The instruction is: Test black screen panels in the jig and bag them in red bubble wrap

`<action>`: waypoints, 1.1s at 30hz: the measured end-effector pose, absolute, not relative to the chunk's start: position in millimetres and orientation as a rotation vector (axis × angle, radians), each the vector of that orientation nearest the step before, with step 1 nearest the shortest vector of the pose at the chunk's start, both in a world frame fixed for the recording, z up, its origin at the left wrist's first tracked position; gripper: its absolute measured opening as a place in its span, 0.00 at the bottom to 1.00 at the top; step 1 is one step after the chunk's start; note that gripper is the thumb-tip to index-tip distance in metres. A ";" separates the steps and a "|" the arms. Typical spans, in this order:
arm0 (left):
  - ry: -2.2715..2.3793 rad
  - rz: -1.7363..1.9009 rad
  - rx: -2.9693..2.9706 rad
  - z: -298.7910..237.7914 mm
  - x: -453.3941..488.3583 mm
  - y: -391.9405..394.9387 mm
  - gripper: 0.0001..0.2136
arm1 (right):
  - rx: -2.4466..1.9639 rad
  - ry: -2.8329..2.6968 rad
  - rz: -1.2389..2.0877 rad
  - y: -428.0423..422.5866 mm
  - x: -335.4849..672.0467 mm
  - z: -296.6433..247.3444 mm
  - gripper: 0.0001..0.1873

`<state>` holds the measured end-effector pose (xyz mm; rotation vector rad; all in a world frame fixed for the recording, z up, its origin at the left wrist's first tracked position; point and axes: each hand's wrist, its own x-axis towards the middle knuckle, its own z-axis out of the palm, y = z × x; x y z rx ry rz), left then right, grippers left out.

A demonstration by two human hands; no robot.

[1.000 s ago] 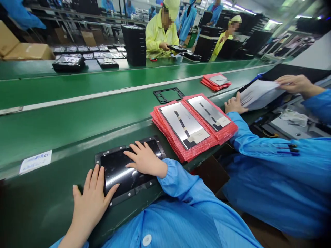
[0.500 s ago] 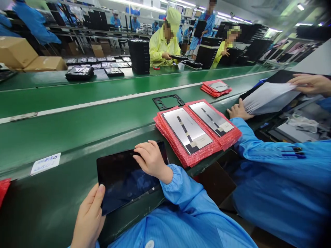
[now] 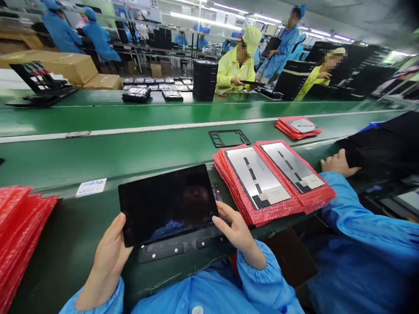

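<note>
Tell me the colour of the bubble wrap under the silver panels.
Red; it shows best in the head view, where the bubble wrap edges the stack.

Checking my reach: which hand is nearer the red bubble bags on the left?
Left. The left hand holds the black panel's lower left edge, right of the bags; the right hand is farther, at its lower right corner.

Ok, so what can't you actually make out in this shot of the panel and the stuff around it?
All in the head view:
Back of the black display panel: hidden by the panel itself, held by the left hand and right hand.
Writing on the white label on the green conveyor belt: too small.
Red bubble bags: cut off by the left edge.
Dark item beside a co-worker's hand: cut off by the right edge.
</note>
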<state>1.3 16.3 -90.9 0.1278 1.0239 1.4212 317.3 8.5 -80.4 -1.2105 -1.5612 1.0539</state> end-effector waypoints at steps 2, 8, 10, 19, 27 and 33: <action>1.032 1.425 0.106 -91.3 1.7 16.4 0.16 | -1.203 -1.535 1.118 5.4 314.0 -81.2 0.25; 1.020 1.434 0.107 -92.6 2.1 16.5 0.15 | -1.300 -1.574 0.982 3.4 313.9 -88.5 0.27; 1.025 1.438 0.123 -92.8 2.5 16.8 0.15 | -1.288 -1.569 0.982 3.5 315.0 -91.0 0.26; 0.932 1.233 0.285 -68.1 19.0 0.6 0.20 | -1.308 -1.193 1.161 4.8 326.5 -124.5 0.26; 1.307 1.197 1.223 -49.2 21.5 -4.0 0.10 | -1.322 -1.348 1.169 16.6 329.8 -107.4 0.34; 1.251 1.356 1.800 -31.8 9.1 42.9 0.12 | -1.246 -1.621 1.187 -6.3 338.6 -65.1 0.20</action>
